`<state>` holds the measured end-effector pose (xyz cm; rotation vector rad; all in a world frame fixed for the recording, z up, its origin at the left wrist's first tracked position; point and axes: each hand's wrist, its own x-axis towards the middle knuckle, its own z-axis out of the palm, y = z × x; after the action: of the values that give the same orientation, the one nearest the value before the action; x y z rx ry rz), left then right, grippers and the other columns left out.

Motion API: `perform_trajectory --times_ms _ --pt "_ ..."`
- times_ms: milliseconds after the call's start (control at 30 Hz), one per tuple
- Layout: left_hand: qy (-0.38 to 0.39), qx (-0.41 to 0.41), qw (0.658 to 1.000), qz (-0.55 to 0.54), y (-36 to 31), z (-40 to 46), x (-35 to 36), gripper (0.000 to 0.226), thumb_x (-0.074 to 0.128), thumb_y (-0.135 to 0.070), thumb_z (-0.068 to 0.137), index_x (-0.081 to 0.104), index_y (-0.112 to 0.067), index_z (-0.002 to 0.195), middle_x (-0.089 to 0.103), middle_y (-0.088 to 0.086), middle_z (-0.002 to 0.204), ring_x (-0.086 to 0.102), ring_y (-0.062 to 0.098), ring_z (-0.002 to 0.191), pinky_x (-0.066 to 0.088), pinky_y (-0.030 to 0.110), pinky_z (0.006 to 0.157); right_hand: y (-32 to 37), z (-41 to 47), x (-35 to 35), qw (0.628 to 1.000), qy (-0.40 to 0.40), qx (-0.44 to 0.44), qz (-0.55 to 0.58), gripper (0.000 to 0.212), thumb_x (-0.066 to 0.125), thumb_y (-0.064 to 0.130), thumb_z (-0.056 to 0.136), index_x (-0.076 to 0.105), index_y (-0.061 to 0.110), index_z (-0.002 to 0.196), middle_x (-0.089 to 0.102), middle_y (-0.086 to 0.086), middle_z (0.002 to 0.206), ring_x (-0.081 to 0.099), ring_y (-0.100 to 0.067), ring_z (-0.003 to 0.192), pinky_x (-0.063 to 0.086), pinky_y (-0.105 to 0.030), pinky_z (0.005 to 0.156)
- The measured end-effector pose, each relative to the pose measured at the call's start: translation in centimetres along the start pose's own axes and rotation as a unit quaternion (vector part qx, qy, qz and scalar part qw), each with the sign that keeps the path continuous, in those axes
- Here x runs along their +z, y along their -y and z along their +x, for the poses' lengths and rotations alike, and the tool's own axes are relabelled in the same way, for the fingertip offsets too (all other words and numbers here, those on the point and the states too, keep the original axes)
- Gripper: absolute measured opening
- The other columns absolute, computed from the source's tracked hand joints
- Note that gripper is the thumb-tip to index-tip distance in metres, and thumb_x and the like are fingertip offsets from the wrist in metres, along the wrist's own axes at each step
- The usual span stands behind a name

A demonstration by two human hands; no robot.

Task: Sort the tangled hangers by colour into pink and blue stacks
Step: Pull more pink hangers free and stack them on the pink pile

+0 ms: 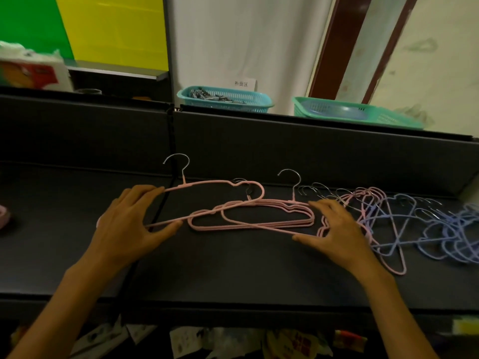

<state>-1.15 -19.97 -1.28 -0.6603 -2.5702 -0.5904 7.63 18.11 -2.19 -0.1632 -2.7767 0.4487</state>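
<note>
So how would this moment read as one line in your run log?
left hand: holds pink hanger | right hand: fingers on pink stack | blue hangers: still tangled with pink, right

Left hand (121, 224) and right hand (339, 229) bare, both forearms uncovered to frame edge; no sleeves, rings or watch visible.
</note>
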Motion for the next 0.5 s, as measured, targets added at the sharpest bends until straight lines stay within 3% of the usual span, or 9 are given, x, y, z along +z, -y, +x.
perform_trajectory --times_ms 200,333,500 --pt "-0.023 -0.028 0.999 0.022 1.2 -4.1 -2.7 0.085 0.047 -0.072 0.067 0.051 -0.014 0.129 0.05 0.004 0.124 0.049 0.02 0.11 0.044 0.035 0.086 2.1 -0.3 0.9 1.0 0.001 -0.024 0.007 0.089 0.072 0.06 0.064 0.038 0.025 0.139 0.034 0.0 0.142 0.034 -0.018 0.129 0.031 -0.031 0.101" --pt "-0.034 -0.066 0.997 0.016 3.8 -6.8 -5.4 0.083 0.048 -0.072 0.066 0.049 -0.019 0.131 0.047 0.0 0.125 0.046 0.014 0.109 0.04 0.032 0.085 5.2 0.1 1.9 0.998 0.011 -0.049 0.034 0.091 0.065 0.068 0.06 0.04 0.027 0.137 0.036 0.002 0.138 0.038 -0.017 0.125 0.036 -0.033 0.1" --pt "-0.061 -0.112 0.992 0.025 8.5 -10.4 -9.4 0.084 0.049 -0.073 0.065 0.049 -0.02 0.13 0.047 0.001 0.128 0.048 0.019 0.112 0.046 0.041 0.086 11.1 1.1 3.7 0.996 0.028 -0.075 0.045 0.094 0.063 0.07 0.058 0.041 0.026 0.138 0.036 0.003 0.136 0.039 -0.016 0.124 0.038 -0.034 0.101"
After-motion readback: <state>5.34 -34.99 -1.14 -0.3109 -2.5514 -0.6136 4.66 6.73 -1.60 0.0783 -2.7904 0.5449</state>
